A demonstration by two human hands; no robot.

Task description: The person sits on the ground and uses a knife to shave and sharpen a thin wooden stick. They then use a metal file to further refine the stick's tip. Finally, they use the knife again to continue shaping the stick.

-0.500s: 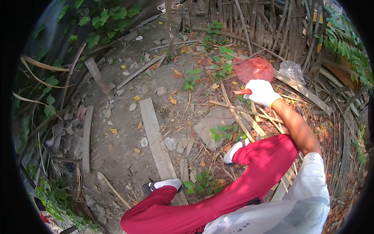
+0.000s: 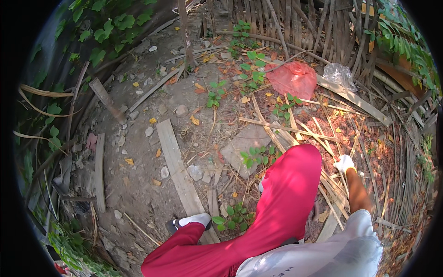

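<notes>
My right hand (image 2: 344,163), in a white glove, is low over the ground to the right of my raised knee. Its fingers look curled beside the upper ends of some pale split-bamboo strips (image 2: 333,190), but what they grip is too small to make out. More thin strips (image 2: 300,131) lie crossed beyond the knee. Past them a red mesh bag (image 2: 295,79) rests on the ground, with a crumpled clear plastic bag (image 2: 339,75) on its right. My left hand is out of the picture.
A grey plank (image 2: 180,168) runs along the dirt by my left foot (image 2: 194,221). A flat stone slab (image 2: 244,150) sits beyond my knee. A wooden stick fence (image 2: 295,23) closes the back. Leafy vines (image 2: 113,30) hang at the left, and a short post (image 2: 107,99) leans there.
My right hand has come back from beside the mesh bag toward me, down to the strips. The small red object it held no longer shows. My right knee now hides most of that foot.
</notes>
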